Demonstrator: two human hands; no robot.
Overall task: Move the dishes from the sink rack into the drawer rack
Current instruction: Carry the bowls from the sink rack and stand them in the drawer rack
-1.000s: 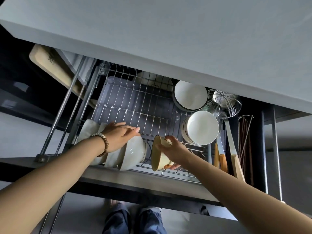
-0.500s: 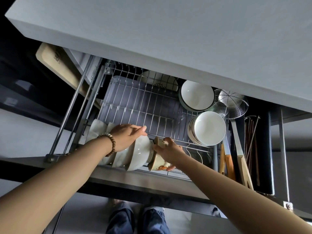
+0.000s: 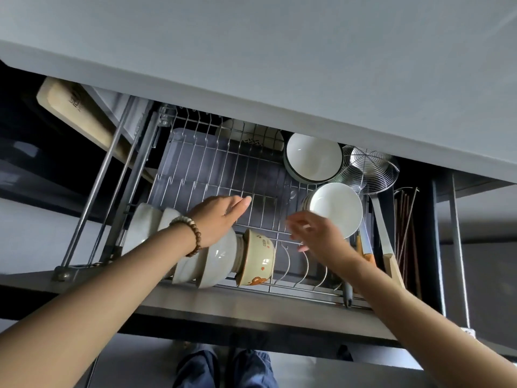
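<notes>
Far left, a wooden cutting board (image 3: 72, 107) stands on edge outside the drawer rack (image 3: 212, 163). It carries a stamped mark that is too small to read. At the rack's front left, a row of pale bowls (image 3: 218, 261) sits on edge between the wires. My left hand (image 3: 221, 217), with a bead bracelet (image 3: 187, 236) on the wrist, lies over them with its fingers straight and together, gripping nothing. Just beside the row, 1 cream bowl (image 3: 258, 256) with orange figures stands on edge in the rack, and its small print is unreadable. My right hand (image 3: 316, 233) (blurred) hangs near that bowl with its fingers loosely spread and empty. Behind it are 2 lots of white bowls (image 3: 313, 156), then a wire skimmer (image 3: 369, 169) and chopsticks (image 3: 405, 219).
</notes>
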